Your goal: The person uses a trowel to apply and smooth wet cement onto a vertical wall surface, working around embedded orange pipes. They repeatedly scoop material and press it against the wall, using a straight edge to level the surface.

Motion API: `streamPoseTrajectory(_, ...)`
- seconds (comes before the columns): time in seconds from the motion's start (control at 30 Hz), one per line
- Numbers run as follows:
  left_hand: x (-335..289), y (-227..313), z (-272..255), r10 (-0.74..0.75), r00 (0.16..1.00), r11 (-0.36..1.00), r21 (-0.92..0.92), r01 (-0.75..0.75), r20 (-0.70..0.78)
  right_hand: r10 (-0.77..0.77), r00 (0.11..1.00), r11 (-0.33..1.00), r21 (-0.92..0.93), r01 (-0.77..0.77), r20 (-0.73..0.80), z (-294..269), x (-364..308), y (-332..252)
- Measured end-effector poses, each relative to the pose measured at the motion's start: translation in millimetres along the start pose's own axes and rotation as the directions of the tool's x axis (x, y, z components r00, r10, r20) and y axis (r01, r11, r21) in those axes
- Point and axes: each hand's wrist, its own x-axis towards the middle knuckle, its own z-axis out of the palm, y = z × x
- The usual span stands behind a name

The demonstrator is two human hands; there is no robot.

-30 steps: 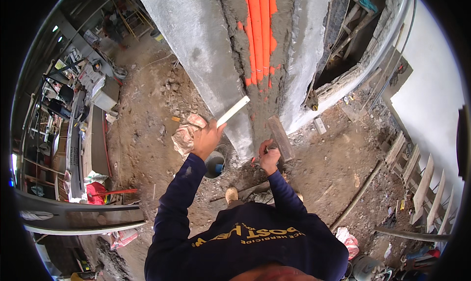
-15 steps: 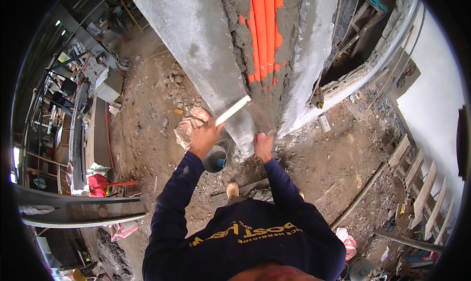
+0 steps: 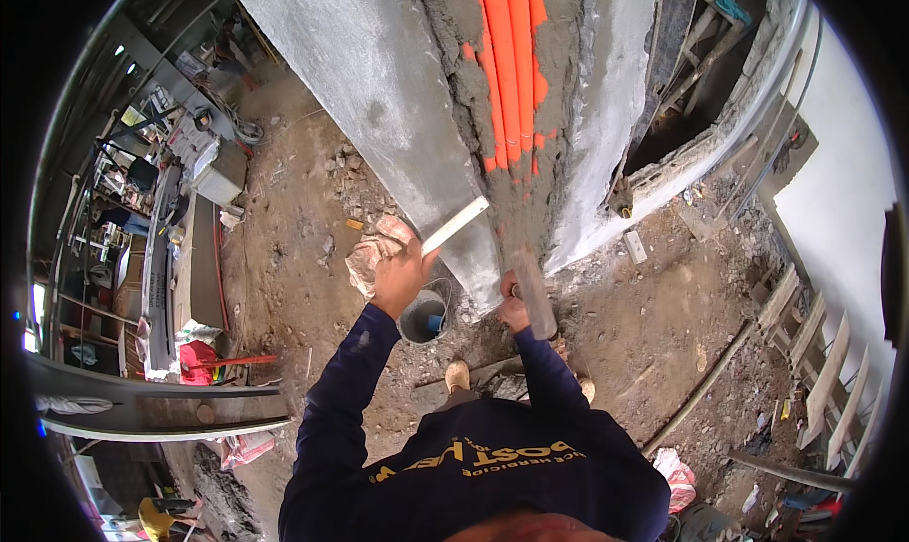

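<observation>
A pale, straight strip [image 3: 455, 226], perhaps a board seen edge-on, is gripped in my left hand [image 3: 400, 279], its far end near the grey column [image 3: 398, 116]. My right hand [image 3: 513, 305] is closed around the handle of a plastering trowel [image 3: 536, 301]. The trowel's long flat blade is tilted, just below the wet mortar [image 3: 525, 220] in the column's channel. Orange conduits [image 3: 511, 78] run up that channel, partly embedded in mortar. A bucket [image 3: 409, 329] with something blue inside stands below my left hand.
A crumpled sack [image 3: 365, 263] lies beside my left hand. Rubble covers the dirt floor. A wooden ladder-like frame [image 3: 819, 372] and a long pole [image 3: 701, 390] lie at right. A white box [image 3: 220, 171] stands far left. Another person [image 3: 230, 54] is at the far upper left.
My right hand has drawn the trowel down off the mortar toward me, and its blade is turned. My left hand and the strip have shifted slightly downward.
</observation>
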Motion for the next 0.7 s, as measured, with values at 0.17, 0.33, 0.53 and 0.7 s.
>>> streamPoseTrajectory(0.17,-8.7,4.2,1.7,-0.084,0.990,0.994,-0.056,0.091,0.116,0.332,0.934,0.942,-0.003,-0.334,0.129,-7.6,5.6,-21.2)
streamPoseTrajectory(0.33,-1.2,5.5,1.7,-0.005,1.000,1.000,-0.020,0.004,-0.011,0.213,0.973,0.905,0.394,-0.160,-0.093,-3.7,-6.8,-16.7)
streamPoseTrajectory(0.53,-8.5,3.9,-2.7,-0.096,0.993,0.995,-0.018,0.098,0.075,0.329,0.940,0.944,-0.051,-0.325,0.093,-2.4,14.4,-35.6)
streamPoseTrajectory(0.7,5.9,1.0,7.6,-0.050,0.999,0.995,-0.083,0.051,0.015,0.155,0.987,0.986,-0.074,-0.151,0.050,-1.2,16.7,-22.2)
